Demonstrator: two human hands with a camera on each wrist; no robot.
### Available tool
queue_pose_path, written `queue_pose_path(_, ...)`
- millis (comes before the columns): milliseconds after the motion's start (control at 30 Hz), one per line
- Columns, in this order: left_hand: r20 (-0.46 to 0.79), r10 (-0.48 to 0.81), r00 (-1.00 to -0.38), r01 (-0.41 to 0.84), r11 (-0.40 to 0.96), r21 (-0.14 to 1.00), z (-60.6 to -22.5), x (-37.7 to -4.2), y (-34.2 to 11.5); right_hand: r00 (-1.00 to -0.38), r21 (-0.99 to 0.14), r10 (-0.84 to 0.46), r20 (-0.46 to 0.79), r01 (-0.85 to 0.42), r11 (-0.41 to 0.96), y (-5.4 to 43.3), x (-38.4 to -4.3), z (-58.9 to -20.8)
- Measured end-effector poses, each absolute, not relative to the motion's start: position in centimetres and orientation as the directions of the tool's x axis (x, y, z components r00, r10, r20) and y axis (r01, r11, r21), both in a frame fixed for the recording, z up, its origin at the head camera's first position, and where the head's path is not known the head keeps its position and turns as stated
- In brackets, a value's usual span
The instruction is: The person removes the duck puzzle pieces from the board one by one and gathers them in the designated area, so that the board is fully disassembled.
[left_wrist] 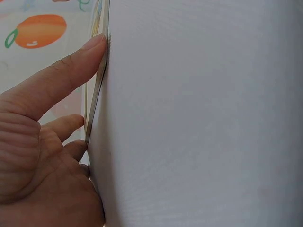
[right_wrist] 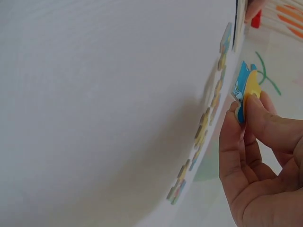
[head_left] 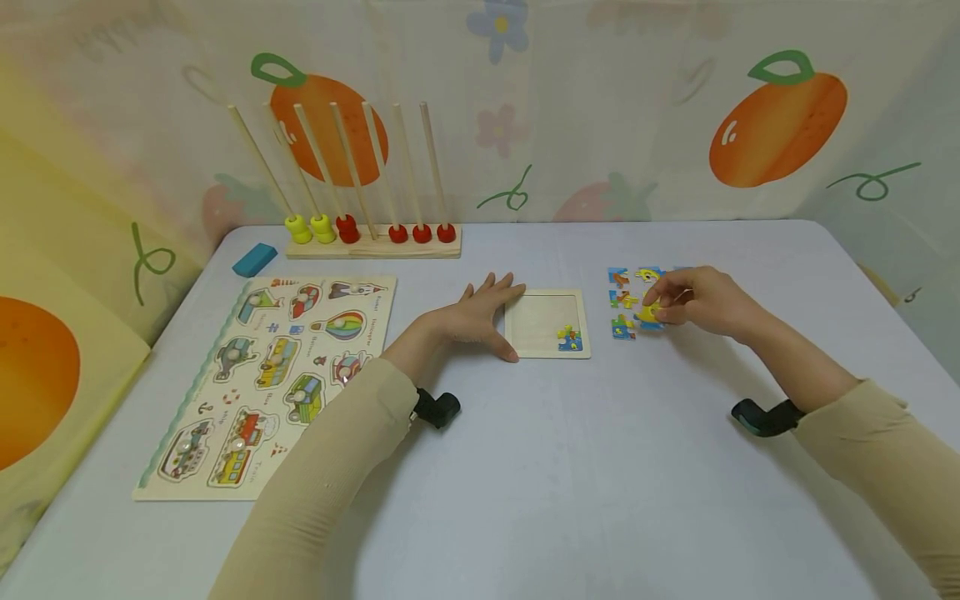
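My left hand [head_left: 477, 315] has its fingers spread, with thumb and fingertips touching the left side of a small square wooden puzzle tray [head_left: 531, 327]. A few joined puzzle pieces [head_left: 570, 338] fill the tray's lower right corner; the rest of its floor is bare. To the right of the tray, my right hand [head_left: 708, 304] pinches a blue and yellow puzzle piece [right_wrist: 245, 90] between thumb and fingers, lifted off the table in the right wrist view. Several loose puzzle pieces [head_left: 622, 327] lie in rows beneath and beside this hand, partly hidden by it.
On the left lies a large vehicle peg puzzle board [head_left: 300, 300], partly covered by the left forearm. Behind it stand a wooden bead rack [head_left: 352, 247] with tall rods and a blue block [head_left: 255, 260]. A printed curtain [head_left: 622, 108] hangs along the table's far edge.
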State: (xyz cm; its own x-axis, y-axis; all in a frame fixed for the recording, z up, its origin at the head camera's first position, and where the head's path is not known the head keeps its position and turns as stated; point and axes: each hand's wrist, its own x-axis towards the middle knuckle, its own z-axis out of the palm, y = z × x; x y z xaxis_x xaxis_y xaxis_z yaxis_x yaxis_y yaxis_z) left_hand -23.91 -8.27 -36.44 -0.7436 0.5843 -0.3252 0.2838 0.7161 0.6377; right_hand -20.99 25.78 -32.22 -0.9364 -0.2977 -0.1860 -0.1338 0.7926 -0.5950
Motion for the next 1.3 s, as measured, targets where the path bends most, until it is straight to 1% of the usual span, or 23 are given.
queue_pose_path(300, -0.328, 0.585, -0.742, 0.281, 0.715, 0.641, -36.4, -23.9, -8.3, -0.936, -0.582, -0.296, -0.192, -0.134, 0.802, 26.8, -21.2, -32.9)
queue_pose_path(900, -0.325, 0.581, -0.746, 0.279, 0.717, 0.639, -36.5, -23.9, -8.3, -0.920, -0.594, -0.287, -0.268, -0.076, 0.801, 27.0, -21.4, -33.3)
queue_pose_path(1300, -0.327, 0.584, -0.743, 0.285, 0.718, 0.635, -36.3, -23.9, -8.2, -0.915, -0.561, -0.264, -0.305, -0.051, 0.827, 27.1, -21.8, -33.6)
